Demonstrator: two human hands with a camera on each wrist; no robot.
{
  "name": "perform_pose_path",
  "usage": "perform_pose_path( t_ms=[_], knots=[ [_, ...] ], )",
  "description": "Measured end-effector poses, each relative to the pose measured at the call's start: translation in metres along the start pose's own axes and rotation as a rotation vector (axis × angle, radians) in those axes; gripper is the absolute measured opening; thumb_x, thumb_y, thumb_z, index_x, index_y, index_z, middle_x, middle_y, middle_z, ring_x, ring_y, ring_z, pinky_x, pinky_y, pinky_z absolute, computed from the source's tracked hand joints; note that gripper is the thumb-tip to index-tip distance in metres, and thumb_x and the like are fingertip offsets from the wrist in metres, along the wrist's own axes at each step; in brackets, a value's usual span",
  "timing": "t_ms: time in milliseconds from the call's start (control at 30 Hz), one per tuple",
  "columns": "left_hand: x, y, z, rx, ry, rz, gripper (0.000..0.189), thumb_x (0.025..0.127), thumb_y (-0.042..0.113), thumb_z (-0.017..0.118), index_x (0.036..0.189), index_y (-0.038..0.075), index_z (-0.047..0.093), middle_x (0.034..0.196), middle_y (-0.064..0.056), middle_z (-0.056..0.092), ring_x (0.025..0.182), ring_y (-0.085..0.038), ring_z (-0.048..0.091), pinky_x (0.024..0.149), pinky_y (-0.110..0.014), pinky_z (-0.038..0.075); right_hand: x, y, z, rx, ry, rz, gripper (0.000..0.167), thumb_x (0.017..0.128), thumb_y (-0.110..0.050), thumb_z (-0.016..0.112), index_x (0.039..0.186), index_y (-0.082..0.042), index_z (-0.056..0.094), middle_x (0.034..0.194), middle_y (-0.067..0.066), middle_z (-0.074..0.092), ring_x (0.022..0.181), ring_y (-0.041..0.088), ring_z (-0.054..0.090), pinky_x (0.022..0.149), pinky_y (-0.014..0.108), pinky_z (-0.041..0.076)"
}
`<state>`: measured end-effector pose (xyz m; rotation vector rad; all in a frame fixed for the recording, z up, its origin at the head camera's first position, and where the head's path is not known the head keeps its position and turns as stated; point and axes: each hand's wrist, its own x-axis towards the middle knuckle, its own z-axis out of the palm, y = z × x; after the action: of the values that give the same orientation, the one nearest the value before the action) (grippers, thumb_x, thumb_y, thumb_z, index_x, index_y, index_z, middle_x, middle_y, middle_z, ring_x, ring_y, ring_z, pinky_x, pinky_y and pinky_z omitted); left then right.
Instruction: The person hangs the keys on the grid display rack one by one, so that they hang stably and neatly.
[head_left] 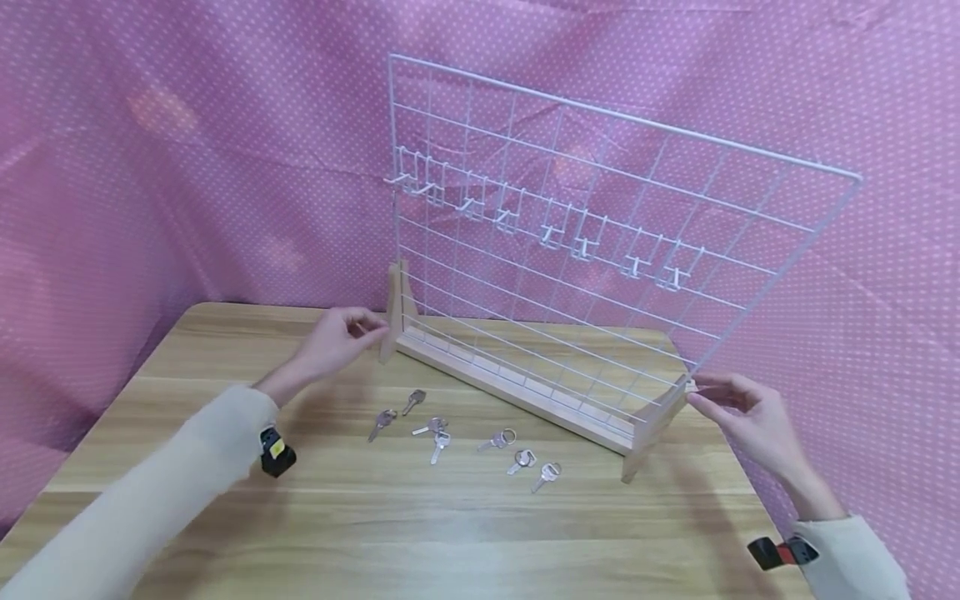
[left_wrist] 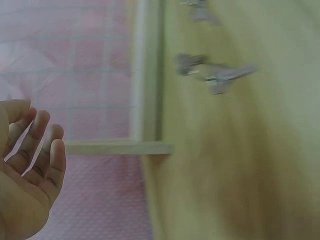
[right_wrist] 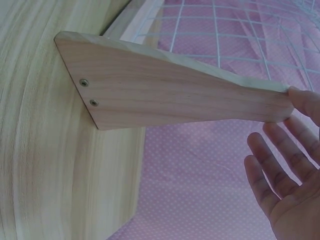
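A white wire grid rack point(head_left: 562, 99) stands tilted on a wooden base point(head_left: 517, 396). Several white hooks point(head_left: 551, 237) hang in a row across it. At its right end, my right hand point(head_left: 757, 421) pinches the top of the wooden side support point(right_wrist: 170, 92) between thumb and fingers; its other fingers are spread loosely below. My left hand point(head_left: 337, 342) is beside the left side support point(head_left: 394, 300), thumb and index close together. In the left wrist view, its fingers point(left_wrist: 57, 155) are loosely bent with nothing visibly gripped; whether they touch the support is unclear.
Several keys lie in front of the base on the wooden table point(head_left: 420, 533), some with rings, such as a key point(head_left: 413, 402) at the left and a key point(head_left: 548, 475) at the right. A pink dotted cloth point(head_left: 262, 167) hangs behind and around the table.
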<state>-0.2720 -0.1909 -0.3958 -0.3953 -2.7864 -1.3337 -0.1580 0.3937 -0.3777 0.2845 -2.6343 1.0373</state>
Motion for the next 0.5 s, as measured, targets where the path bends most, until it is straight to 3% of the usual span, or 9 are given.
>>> perform_pose_path(
  t_ms=[233,500],
  knots=[
    [-0.027,-0.033,0.031,0.009,-0.081,-0.024,0.024,0.101,0.024,0.071,0.116,0.005,0.074,0.103,-0.011,0.075,0.085,-0.017,0.063,0.069,-0.023,0.053,0.0,-0.002,0.0,-0.012,-0.001,0.01,0.035,0.098,-0.014,0.076,0.128,0.001,0.068,0.104,-0.038,0.064,0.093,-0.017,0.063,0.079,0.005,0.051],
    [-0.044,-0.059,0.056,-0.051,-0.109,-0.028,0.018,0.099,0.015,0.073,0.113,0.004,0.075,0.101,-0.011,0.076,0.084,-0.02,0.066,0.068,-0.021,0.055,0.0,0.0,0.001,-0.012,0.015,-0.001,0.034,0.097,-0.012,0.077,0.127,0.002,0.068,0.104,-0.038,0.064,0.093,-0.017,0.063,0.08,0.004,0.051]
  ],
)
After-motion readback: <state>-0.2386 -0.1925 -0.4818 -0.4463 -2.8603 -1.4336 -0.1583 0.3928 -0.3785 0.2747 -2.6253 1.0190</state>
